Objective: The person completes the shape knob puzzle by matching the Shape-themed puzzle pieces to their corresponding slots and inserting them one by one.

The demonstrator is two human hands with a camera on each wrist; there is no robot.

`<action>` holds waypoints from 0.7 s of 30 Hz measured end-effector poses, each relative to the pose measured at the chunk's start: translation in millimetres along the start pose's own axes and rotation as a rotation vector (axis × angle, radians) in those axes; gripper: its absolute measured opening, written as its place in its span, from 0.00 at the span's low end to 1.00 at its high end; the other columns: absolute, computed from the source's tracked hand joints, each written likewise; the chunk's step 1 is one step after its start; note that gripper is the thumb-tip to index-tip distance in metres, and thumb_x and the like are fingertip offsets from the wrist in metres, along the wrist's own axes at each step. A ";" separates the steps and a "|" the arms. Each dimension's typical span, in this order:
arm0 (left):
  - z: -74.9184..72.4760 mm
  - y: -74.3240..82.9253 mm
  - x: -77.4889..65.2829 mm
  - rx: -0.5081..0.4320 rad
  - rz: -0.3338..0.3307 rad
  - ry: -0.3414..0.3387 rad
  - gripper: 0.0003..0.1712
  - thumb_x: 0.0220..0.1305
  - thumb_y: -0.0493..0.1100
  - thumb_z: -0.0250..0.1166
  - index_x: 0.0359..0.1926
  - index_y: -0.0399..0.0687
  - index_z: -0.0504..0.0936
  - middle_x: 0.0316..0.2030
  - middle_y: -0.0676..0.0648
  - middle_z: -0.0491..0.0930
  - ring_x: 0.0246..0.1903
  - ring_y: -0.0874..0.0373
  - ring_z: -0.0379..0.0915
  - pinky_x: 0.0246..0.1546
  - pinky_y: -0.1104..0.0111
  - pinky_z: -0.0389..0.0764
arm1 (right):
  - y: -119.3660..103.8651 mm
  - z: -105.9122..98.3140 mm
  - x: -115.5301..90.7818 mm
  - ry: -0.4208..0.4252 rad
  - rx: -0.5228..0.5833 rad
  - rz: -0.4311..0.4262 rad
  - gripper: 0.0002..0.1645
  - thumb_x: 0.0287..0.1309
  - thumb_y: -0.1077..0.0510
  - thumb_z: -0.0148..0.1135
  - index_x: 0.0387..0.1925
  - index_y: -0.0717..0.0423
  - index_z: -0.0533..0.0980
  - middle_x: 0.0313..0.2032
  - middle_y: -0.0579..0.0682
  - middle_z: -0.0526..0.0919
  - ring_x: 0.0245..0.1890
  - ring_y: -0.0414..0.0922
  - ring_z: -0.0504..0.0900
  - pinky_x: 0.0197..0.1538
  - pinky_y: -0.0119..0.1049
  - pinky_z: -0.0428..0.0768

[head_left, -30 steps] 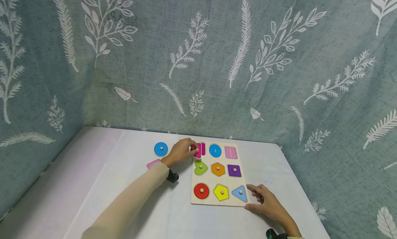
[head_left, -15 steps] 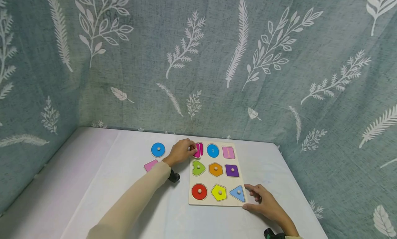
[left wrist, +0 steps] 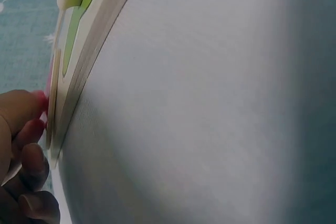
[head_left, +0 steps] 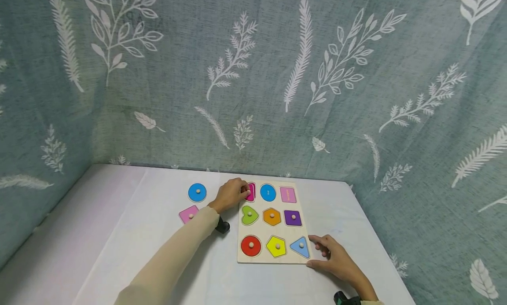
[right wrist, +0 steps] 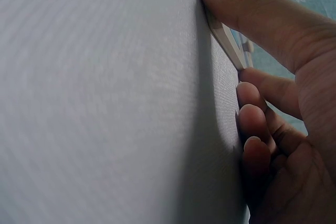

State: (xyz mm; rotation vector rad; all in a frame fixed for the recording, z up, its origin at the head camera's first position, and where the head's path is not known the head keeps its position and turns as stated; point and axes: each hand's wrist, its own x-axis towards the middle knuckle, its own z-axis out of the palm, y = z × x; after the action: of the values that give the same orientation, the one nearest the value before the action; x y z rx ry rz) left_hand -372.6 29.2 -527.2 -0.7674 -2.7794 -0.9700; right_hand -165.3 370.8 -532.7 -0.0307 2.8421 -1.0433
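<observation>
In the head view, a wooden puzzle board (head_left: 273, 232) lies flat, bearing knobbed shapes. My left hand (head_left: 230, 194) pinches the knob of a magenta puzzle piece (head_left: 251, 191) at the board's top-left recess; fingers partly cover it. From the left wrist, this piece's wooden edge (left wrist: 53, 98) shows close over the board, near the green heart (left wrist: 79, 22). My right hand (head_left: 332, 256) holds the near right corner of the board between thumb and index finger, beside the light blue triangle (head_left: 298, 248). The other right fingers are curled above the cloth in the right wrist view.
A loose blue round piece (head_left: 197, 192) and a pink square piece (head_left: 188, 214) lie on the white cloth left of the board. Blue (head_left: 268, 192) and pink (head_left: 288, 194) recesses show in the board's top row. A leaf-patterned curtain (head_left: 178, 76) stands behind the table.
The magenta piece has shifted right over its recess, so less of the recess shows beside it. My right hand stays at the board's corner. The head view has turned slightly.
</observation>
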 end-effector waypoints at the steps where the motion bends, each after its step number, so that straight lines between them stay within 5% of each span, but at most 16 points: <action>1: 0.4 0.6 0.7 -0.002 0.000 0.002 0.05 0.68 0.43 0.71 0.36 0.47 0.87 0.27 0.53 0.74 0.28 0.59 0.69 0.32 0.64 0.73 | 0.3 -0.3 -0.3 0.000 -0.002 -0.004 0.48 0.42 0.43 0.84 0.65 0.54 0.77 0.38 0.46 0.69 0.37 0.44 0.68 0.37 0.33 0.70; 21: 7.7 3.7 14.4 0.037 -0.042 0.005 0.07 0.69 0.44 0.70 0.40 0.45 0.87 0.29 0.51 0.73 0.28 0.57 0.69 0.31 0.64 0.73 | 7.0 -1.3 2.0 -0.011 0.011 -0.039 0.48 0.44 0.42 0.84 0.66 0.53 0.77 0.39 0.46 0.70 0.37 0.43 0.68 0.38 0.33 0.70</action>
State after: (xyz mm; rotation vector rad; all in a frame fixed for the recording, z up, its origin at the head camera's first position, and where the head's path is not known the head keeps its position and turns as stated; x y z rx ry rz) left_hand -382.7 42.5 -527.6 -0.7030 -2.8113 -0.9230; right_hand -167.3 376.9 -536.4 -0.0919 2.8363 -1.0631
